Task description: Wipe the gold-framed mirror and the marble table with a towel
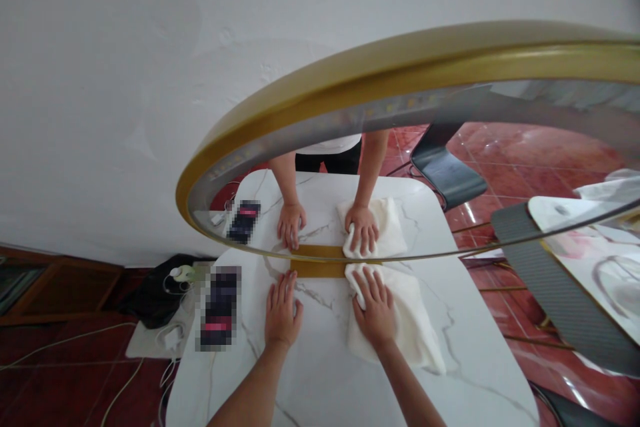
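A large round mirror [320, 210] with a gold rim stands on a gold rectangular base [317, 269] on the white marbled table. My left hand [283, 312] lies with fingers stretched out, its fingertips at the left end of the base. On the right, my right hand [374, 303] holds a white cloth [413, 330], fingers spread over its bunched front part, against the right end of the base. The rest of the cloth trails flat toward me. Both hands and the cloth also show as reflections in the glass.
A pixelated phone-like object [219, 310] lies on the table's left side. Beyond that edge are a black bag [153, 293], cables and a charger [173, 337]. A white wall [100, 113] rises behind the mirror. To the right stands another table [595, 267] with a grey edge.
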Available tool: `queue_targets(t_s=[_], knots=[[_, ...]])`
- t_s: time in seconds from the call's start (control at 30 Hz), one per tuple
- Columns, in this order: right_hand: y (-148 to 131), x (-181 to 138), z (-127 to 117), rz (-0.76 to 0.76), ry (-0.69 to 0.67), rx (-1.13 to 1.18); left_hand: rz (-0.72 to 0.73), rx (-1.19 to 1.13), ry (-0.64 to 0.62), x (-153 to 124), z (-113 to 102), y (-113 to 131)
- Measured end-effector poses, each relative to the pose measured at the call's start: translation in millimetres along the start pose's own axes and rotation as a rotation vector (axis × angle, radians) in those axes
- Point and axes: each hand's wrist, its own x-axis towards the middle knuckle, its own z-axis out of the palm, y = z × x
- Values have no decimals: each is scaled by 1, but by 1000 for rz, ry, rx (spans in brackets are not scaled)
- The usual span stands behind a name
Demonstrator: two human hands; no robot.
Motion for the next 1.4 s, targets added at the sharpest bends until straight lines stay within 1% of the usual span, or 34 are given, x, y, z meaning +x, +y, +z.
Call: queue_targets(t_s=[0.17, 0.33, 0.4, 0.5, 0.63, 0.8, 0.9, 1.07, 1.17, 1.27, 1.33, 1.4], knots=[[-44, 5, 3, -40, -28, 30, -5, 7, -18, 0, 0, 1], [-95, 12, 9, -146, -81, 133, -11, -13, -18, -1, 1, 0], [-108, 14, 10, -151, -93, 159, -12, -15, -22, -1, 2, 0], [-113, 16, 9, -165, -102, 181, -14, -22, -30, -1, 2, 0], [-105, 15, 6, -200, -106, 182, -5, -38, -22, -1, 1, -1], [-79, 10, 4, -158, -75, 127, -4, -27, -1, -1, 2, -2], [-50, 5, 2, -106, -44, 71, -3, -19, 9, -1, 3, -2], [9, -4, 0, 11, 6, 16, -1, -2, 7, -2, 5, -3], [32, -7, 1, 74, 36, 5, -7, 15, 6, -2, 5, -3], [37, -9, 2, 95, 53, -1, -8, 30, 3, -2, 5, -2], [31, -9, 2, 79, 53, -5, -6, 33, 7, -2, 5, -2], [20, -9, 3, 22, 40, 0, -1, 32, 18, -2, 7, -3]])
